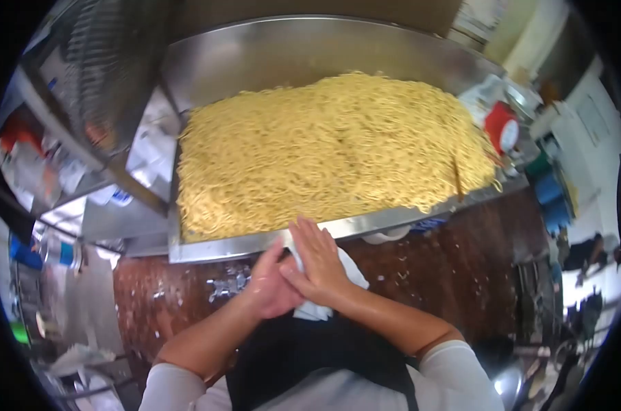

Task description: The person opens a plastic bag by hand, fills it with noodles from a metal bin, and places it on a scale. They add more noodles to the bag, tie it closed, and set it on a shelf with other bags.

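Note:
My left hand (273,286) and my right hand (319,266) meet in front of my black apron, just short of the near rim of a long steel trough (256,248). The left palm is turned up and its fingers are stretched. Across it lies the heel of my right hand, fingers out straight toward the trough. A white cloth (353,270) shows behind and below the hands, partly hidden by them. A broad heap of yellow noodles (331,151) fills the trough. One thin brown stick (457,177) stands at the heap's right side.
A red round object with a white face (508,134) sits at the trough's right end. To the left rises a metal frame (129,183) below a ribbed grey thing (94,68). The reddish-brown floor (434,274) looks wet. Blue containers (554,198) stand at right.

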### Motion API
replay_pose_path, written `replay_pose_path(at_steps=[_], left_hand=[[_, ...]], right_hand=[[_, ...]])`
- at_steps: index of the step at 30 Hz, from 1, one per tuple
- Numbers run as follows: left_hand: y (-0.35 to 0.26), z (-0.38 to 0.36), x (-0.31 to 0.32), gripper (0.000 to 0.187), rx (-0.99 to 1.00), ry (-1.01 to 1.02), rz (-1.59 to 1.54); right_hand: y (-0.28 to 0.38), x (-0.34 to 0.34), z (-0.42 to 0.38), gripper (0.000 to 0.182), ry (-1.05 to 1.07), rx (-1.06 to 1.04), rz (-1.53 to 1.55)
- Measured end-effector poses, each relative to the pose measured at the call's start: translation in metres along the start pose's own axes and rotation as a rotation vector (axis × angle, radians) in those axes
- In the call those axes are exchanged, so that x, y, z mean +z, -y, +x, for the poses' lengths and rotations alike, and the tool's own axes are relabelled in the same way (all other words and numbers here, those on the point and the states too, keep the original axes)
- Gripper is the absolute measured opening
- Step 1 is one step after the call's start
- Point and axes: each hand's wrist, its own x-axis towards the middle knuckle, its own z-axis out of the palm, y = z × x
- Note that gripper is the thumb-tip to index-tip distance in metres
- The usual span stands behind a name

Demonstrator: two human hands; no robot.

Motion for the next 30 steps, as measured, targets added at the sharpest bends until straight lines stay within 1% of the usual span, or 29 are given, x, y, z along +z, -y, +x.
replay_pose_path(at_steps=[1, 2, 3, 4, 5, 6, 7, 8, 9, 10, 11, 12, 13, 14, 15, 16, 18, 19, 20, 21, 22, 23, 24, 25, 26, 27, 29, 30], left_hand=[[0.007, 0.004, 0.007, 0.074, -0.039, -0.06, 0.01], [0.014, 0.007, 0.013, 0.069, -0.078, -0.12, 0.017], [0.018, 0.009, 0.042, 0.063, -0.047, -0.474, 0.161], [0.022, 0.0, 0.034, 0.046, 0.023, -0.515, 0.192], [0.02, -0.006, 0.026, 0.046, 0.05, -0.527, 0.186], [0.017, -0.012, 0.023, 0.041, 0.079, -0.572, 0.354], [0.013, -0.018, 0.024, 0.037, 0.104, -0.618, 0.521], [0.002, -0.025, 0.027, 0.038, 0.056, -0.604, 0.541], [-0.009, -0.032, 0.034, 0.038, 0.079, -0.616, 0.535], [-0.018, -0.041, 0.046, 0.039, 0.086, -0.598, 0.774], [-0.024, -0.049, 0.057, 0.039, 0.089, -0.578, 1.011], [-0.027, -0.056, 0.068, 0.041, 0.16, -0.601, 1.025], [-0.032, -0.067, 0.064, 0.045, 0.143, -0.631, 1.0], [-0.032, -0.08, 0.059, 0.046, 0.134, -0.7, 0.96], [-0.031, -0.092, 0.054, 0.048, 0.121, -0.766, 0.919], [-0.029, -0.099, 0.045, 0.048, 0.123, -0.772, 0.91], [-0.021, -0.11, 0.029, 0.06, 0.08, -0.47, 0.632], [-0.008, -0.109, 0.027, 0.073, 0.14, -0.447, 0.568], [-0.008, -0.105, 0.023, 0.069, 0.022, -0.637, 0.656], [-0.009, -0.098, 0.025, 0.067, -0.032, -0.737, 0.694], [-0.01, -0.09, 0.03, 0.065, -0.09, -0.835, 0.725], [-0.009, -0.081, 0.04, 0.062, 0.029, -0.761, 0.792], [-0.009, -0.076, 0.048, 0.059, 0.154, -0.696, 0.861], [-0.007, -0.075, 0.046, 0.059, 0.183, -0.73, 0.858], [-0.003, -0.073, 0.04, 0.055, 0.232, -0.589, 0.814], [0.001, -0.068, 0.037, 0.051, 0.28, -0.441, 0.773], [0.022, -0.048, 0.071, 0.068, 0.534, -0.287, 0.302], [0.021, -0.037, 0.087, 0.077, 0.474, -0.384, 0.245]], right_hand=[[-0.008, 0.008, 0.0, 0.069, 0.019, -0.031, 0.019], [-0.023, 0.02, 0.001, 0.067, 0.0, 0.057, 0.079], [-0.033, 0.025, 0.004, 0.065, -0.019, 0.147, 0.136], [-0.035, 0.013, 0.007, 0.061, 0.039, 0.235, 0.347], [-0.037, 0.002, 0.008, 0.058, 0.105, 0.33, 0.555], [-0.047, 0.012, 0.006, 0.052, 0.055, 0.333, 0.687], [-0.049, 0.007, 0.006, 0.052, 0.082, 0.322, 0.695], [-0.049, -0.002, 0.009, 0.048, 0.278, 0.35, 0.633], [-0.047, -0.005, 0.014, 0.045, 0.468, 0.371, 0.562], [-0.043, -0.002, 0.015, 0.034, 0.432, 0.47, 0.65], [-0.038, -0.003, 0.019, 0.034, 0.455, 0.454, 0.647], [-0.031, -0.007, 0.023, 0.029, 0.333, 0.407, 0.555], [-0.021, -0.015, 0.026, 0.024, 0.206, 0.362, 0.465], [-0.01, -0.029, 0.034, 0.024, 0.186, 0.277, 0.448], [-0.004, -0.034, 0.039, 0.024, 0.195, 0.277, 0.449], [0.001, -0.037, 0.042, 0.024, 0.18, 0.203, 0.451], [0.006, -0.035, 0.045, 0.024, 0.186, 0.071, 0.425], [0.006, -0.031, 0.047, 0.024, 0.202, 0.061, 0.426], [0.005, -0.026, 0.047, 0.023, 0.245, -0.014, 0.395], [0.005, -0.023, 0.048, 0.022, 0.286, -0.087, 0.365], [0.006, -0.026, 0.051, 0.03, 0.395, -0.071, 0.334], [0.004, -0.022, 0.053, 0.03, 0.41, -0.089, 0.342], [0.002, -0.015, 0.055, 0.037, 0.192, -0.199, 0.182], [0.001, -0.009, 0.057, 0.046, -0.031, -0.308, 0.033], [-0.001, -0.006, 0.054, 0.062, -0.021, -0.256, 0.083], [0.01, -0.002, 0.049, 0.062, -0.008, -0.286, 0.102], [0.039, -0.006, 0.038, 0.065, 0.068, -0.397, -0.003], [0.042, -0.006, 0.036, 0.066, 0.173, -0.375, 0.024]])
